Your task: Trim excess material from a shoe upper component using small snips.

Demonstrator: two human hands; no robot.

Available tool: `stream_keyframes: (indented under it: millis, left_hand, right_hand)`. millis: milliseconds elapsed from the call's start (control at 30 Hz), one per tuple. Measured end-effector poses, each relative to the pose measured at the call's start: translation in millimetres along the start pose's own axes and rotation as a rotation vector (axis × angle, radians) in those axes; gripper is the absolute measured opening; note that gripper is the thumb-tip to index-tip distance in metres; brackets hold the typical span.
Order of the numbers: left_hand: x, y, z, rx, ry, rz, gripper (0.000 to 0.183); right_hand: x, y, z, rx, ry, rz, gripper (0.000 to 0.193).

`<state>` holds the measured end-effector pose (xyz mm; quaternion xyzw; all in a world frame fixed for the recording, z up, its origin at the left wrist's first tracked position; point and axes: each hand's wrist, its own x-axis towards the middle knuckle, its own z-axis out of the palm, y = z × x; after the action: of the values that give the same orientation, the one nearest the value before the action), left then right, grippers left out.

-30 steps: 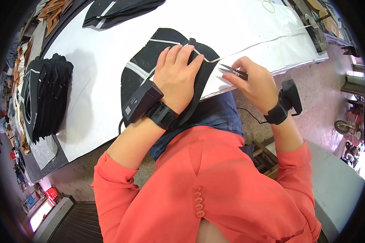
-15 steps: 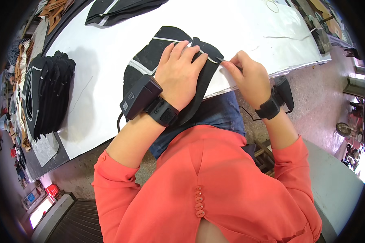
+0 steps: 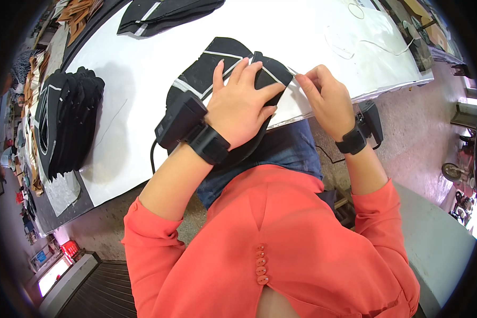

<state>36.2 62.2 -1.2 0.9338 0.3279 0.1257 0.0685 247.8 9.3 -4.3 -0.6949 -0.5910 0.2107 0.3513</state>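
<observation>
A stack of black shoe-upper-like fabric pieces (image 3: 201,71) with white strips across them lies at the table's near edge, partly over my lap. My left hand (image 3: 238,103) is spread flat on it, fingers apart, pressing it down. A narrow white strip (image 3: 269,70) runs over the right-hand piece toward its outer edge. Just beyond that edge my right hand (image 3: 326,95) is closed, thumb and forefinger pinching the white strip's end. Whatever else lies inside its curled fingers is hidden.
A thick pile of similar black pieces (image 3: 71,119) stands on the white-covered table (image 3: 143,106) at left. More black pieces (image 3: 169,16) lie at the far side. A loose white thread (image 3: 381,49) curls at the far right. Stacked brown pieces (image 3: 79,18) sit far left.
The dark pointed tip at my right fingers no longer shows; a white strip end is there instead. My left fingers have spread wider, and the loose thread at right has changed shape.
</observation>
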Motion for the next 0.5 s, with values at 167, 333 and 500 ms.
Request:
stream_keyframes:
  millis: [167, 333, 500]
  left_hand:
    - [-5.6, -30.1, -8.8, -0.337, 0.06, -0.121, 0.044]
    - [-23.1, -47.8, -41.4, -0.643, 0.176, -0.336, 0.032]
    - [-72.2, -67.1, -70.4, -0.595, 0.04, -0.594, 0.036]
  right_hand:
    - [-0.1, 1.1, 0.1, 0.0, -0.002, 0.0, 0.037]
    - [0.4, 3.8, -0.4, 0.004, 0.004, 0.004, 0.037]
    - [0.8, -10.2, -8.3, -0.006, -0.089, 0.036, 0.034]
